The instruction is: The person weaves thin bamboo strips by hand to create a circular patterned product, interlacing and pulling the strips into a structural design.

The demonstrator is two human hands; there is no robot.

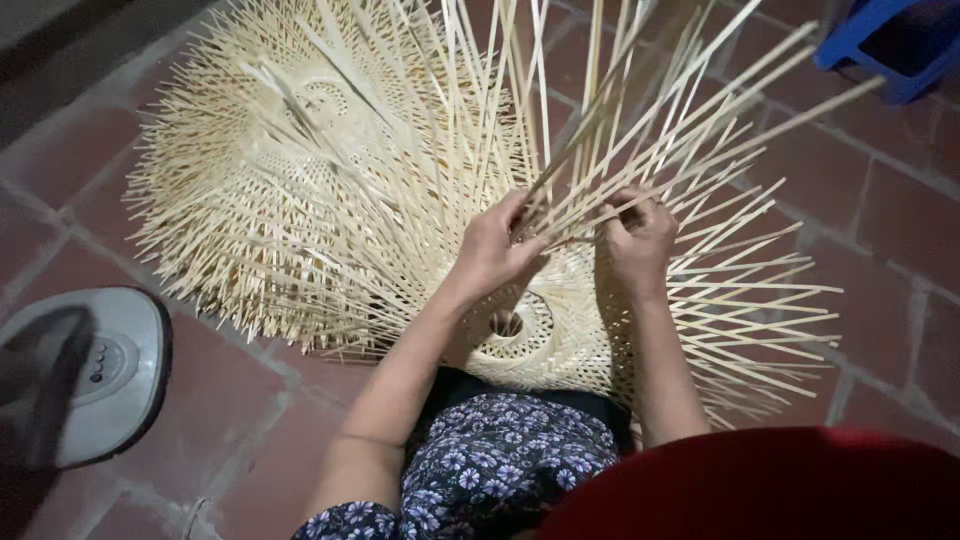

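Strips [640, 140] fan far and rightward from both hands; left hand [495, 250] and right hand [640, 235] pinch them closed, equally near, above the basket [540, 340].

The floor is paved with square reddish-brown clay tiles [890, 210] with pale grout lines. At the near left stands a rounded grey plastic fan base [95, 375]. At the far right corner sits a blue plastic stool [895, 45].
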